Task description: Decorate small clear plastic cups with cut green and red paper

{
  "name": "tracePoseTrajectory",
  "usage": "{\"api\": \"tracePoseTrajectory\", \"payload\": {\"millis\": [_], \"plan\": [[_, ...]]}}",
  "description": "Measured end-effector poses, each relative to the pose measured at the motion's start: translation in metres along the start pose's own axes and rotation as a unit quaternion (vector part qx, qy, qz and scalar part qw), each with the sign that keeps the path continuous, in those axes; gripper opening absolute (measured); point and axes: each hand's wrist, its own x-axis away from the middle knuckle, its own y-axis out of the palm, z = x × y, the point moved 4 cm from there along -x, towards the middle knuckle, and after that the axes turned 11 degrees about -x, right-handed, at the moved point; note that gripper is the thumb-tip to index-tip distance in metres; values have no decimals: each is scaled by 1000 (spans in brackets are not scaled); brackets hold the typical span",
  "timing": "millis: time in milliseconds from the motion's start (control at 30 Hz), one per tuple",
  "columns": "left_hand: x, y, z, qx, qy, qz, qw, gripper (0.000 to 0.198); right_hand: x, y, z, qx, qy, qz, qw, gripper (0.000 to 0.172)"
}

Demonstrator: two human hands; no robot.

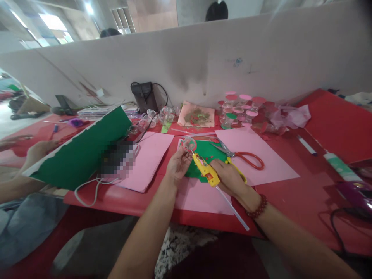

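Observation:
In my left hand (178, 164) is a small clear plastic cup (189, 143) with a reddish rim, its round opening turned up toward me. My right hand (229, 176) grips a yellow hot glue gun (205, 169), whose nozzle meets or nearly meets the cup's rim. A long translucent glue stick (234, 209) sticks out of the gun's back end. Beneath both hands lie green paper (193, 172) and pink sheets (203, 199). Scissors with red-orange handles (251, 159) rest open just beyond my right hand.
Clear cups topped with pink, red and green discs (236, 110) cluster at the back right. Bare clear cups (151, 116) stand beside a black bag (144, 97). A green board (84, 151) leans at left, near a co-worker's hand (42, 149). A marker (307, 145) lies right.

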Motion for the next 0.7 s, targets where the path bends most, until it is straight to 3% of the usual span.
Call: {"api": "tracePoseTrajectory", "payload": {"millis": [700], "plan": [[4, 2, 1, 9, -23, 12, 1000, 24, 0, -3, 7, -38, 21, 7, 999, 11]]}}
